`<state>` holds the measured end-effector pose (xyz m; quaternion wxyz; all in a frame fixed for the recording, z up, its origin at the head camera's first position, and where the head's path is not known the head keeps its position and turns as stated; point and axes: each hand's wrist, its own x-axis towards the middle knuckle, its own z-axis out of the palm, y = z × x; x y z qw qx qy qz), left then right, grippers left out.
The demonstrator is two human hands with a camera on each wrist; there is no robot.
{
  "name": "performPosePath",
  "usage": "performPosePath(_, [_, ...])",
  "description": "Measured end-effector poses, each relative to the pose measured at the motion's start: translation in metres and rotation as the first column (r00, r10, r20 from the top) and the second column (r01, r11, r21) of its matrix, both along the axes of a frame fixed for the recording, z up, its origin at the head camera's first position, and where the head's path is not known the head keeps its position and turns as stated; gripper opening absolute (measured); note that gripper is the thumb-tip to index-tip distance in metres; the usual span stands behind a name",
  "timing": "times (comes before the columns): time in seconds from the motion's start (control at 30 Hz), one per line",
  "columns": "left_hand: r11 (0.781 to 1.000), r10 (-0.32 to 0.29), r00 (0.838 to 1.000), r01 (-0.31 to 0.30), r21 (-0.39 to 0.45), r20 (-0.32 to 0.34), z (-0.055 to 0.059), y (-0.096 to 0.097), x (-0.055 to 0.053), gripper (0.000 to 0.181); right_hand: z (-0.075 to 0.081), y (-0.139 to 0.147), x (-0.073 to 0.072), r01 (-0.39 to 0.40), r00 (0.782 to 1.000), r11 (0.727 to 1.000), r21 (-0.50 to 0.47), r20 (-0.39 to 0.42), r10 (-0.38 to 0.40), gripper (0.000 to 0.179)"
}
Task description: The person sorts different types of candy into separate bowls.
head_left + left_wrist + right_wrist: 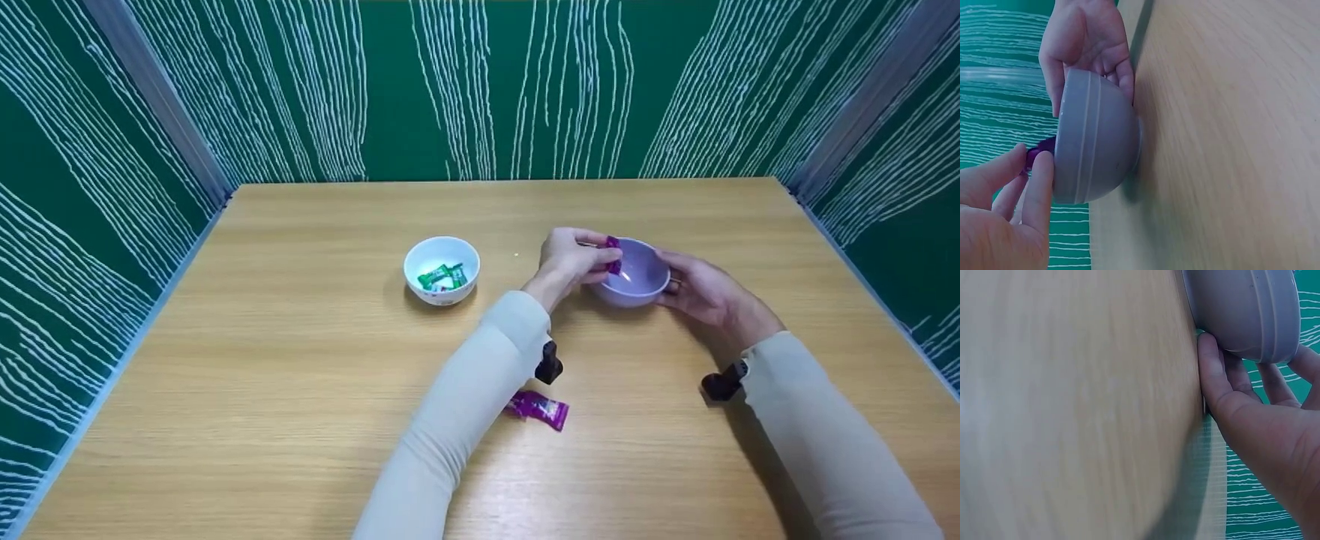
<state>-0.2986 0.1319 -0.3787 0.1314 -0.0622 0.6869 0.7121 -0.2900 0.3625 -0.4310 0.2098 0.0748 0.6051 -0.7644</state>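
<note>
A: Head view. Left hand (574, 259)?
B: Pinching a small purple-wrapped sweet (613, 256) between thumb and fingers, at the left rim of a lilac bowl (637, 289).
A: Right hand (705, 289)?
B: Grips that bowl from its right side, thumb near the rim, fingers lower on the wall.
A: Around them?
B: White bowl (437, 253) to the left, well apart, with green-wrapped sweets (433, 277) inside. Nearer the wearer, a loose purple packet (549, 411) lies on the wooden table (285, 360), partly behind the left sleeve (480, 382). Each cuff carries a dark device (550, 364). Green walls (390, 90) behind, streaked with white lines.
A: Left wrist view?
B: Everything turned sideways. The pinch shows clearly: held sweet at the bowl's mouth, part of it hidden behind the rim. Right hand at the far side, palm in sight, fingers passing behind the bowl. Bowl's foot lies close to the tabletop; whether they touch, I can't tell.
A: Right wrist view?
B: Bowl's outer wall at the top, faint bands below the rim. Right hand's fingers reach along its side, one fingertip near the foot. The left hand's hold can't be judged from here.
</note>
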Motion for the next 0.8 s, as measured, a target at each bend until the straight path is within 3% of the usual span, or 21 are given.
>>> performPosePath(0.2, [0.999,-0.005,1.000,0.003,0.052,0.026,-0.003,-0.004,-0.001,0.027,0.000,0.000,-0.001,-0.001,1.000,1.000,-0.007,0.004,0.001,0.047])
performPosePath(0.6, [0.994,-0.105,0.993,0.103,0.042,0.046,0.001,-0.013,-0.002,0.023,0.001,0.000,-0.004,-0.038,0.999,0.999,-0.015,-0.004,0.037,0.029])
performPosePath(0.73, [0.982,-0.188,0.981,0.189,-0.016,0.043,0.010,-0.023,0.001,0.025,0.000,0.001,-0.003,-0.018,1.000,1.000,-0.010,0.006,0.018,0.026])
performPosePath(0.8, [0.962,-0.266,0.964,0.267,-0.060,0.031,0.015,-0.031,0.004,0.028,0.000,0.001,-0.003,-0.016,1.000,1.000,-0.008,0.006,0.016,0.027])
